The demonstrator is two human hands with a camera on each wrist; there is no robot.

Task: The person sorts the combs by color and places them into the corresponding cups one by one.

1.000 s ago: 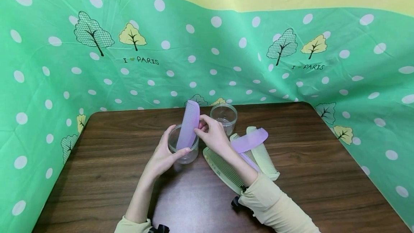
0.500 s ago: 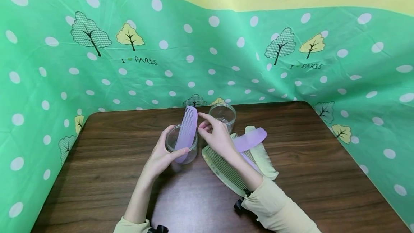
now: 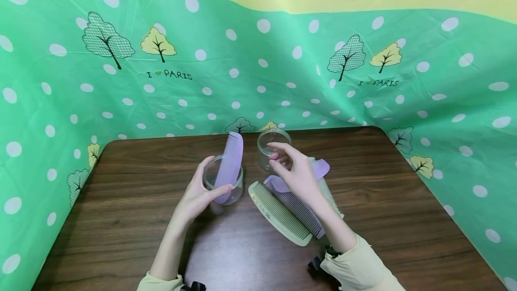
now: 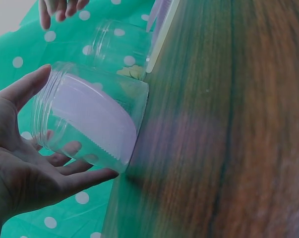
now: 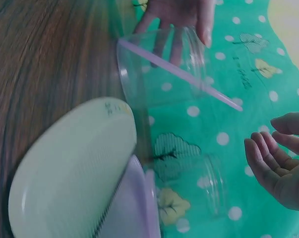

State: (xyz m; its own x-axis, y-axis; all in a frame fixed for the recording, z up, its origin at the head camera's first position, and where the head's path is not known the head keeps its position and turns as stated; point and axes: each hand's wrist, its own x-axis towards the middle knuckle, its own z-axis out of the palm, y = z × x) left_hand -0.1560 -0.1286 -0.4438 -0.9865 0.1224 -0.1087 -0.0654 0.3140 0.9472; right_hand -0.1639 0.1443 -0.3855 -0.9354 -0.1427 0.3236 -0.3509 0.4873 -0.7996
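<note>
My left hand (image 3: 198, 199) grips a clear round jar (image 3: 238, 188), thumb over the near side of its rim. Inside that jar a purple comb (image 3: 231, 158) leans, its upper part sticking out above the rim; the right wrist view shows this comb (image 5: 174, 72) slanting across the jar. Nothing is in my right hand (image 3: 295, 169), whose fingers are loosely bent. It hovers above a pile of combs, in front of a second clear jar (image 3: 264, 158). In the pile lie a pale green comb (image 3: 278, 219), a purple comb (image 3: 300, 212) beside it, and others partly hidden by my hand.
The combs lie overlapping on a dark wooden table (image 3: 121, 219), right of the held jar. A green dotted cloth (image 3: 226, 89) hangs behind the table and down both sides. Another pale green comb (image 3: 331, 194) shows beyond my right forearm.
My right hand has let go of the purple comb, which has sunk lower in the jar. That hand has moved right, over the pile. My left hand still holds the jar.
</note>
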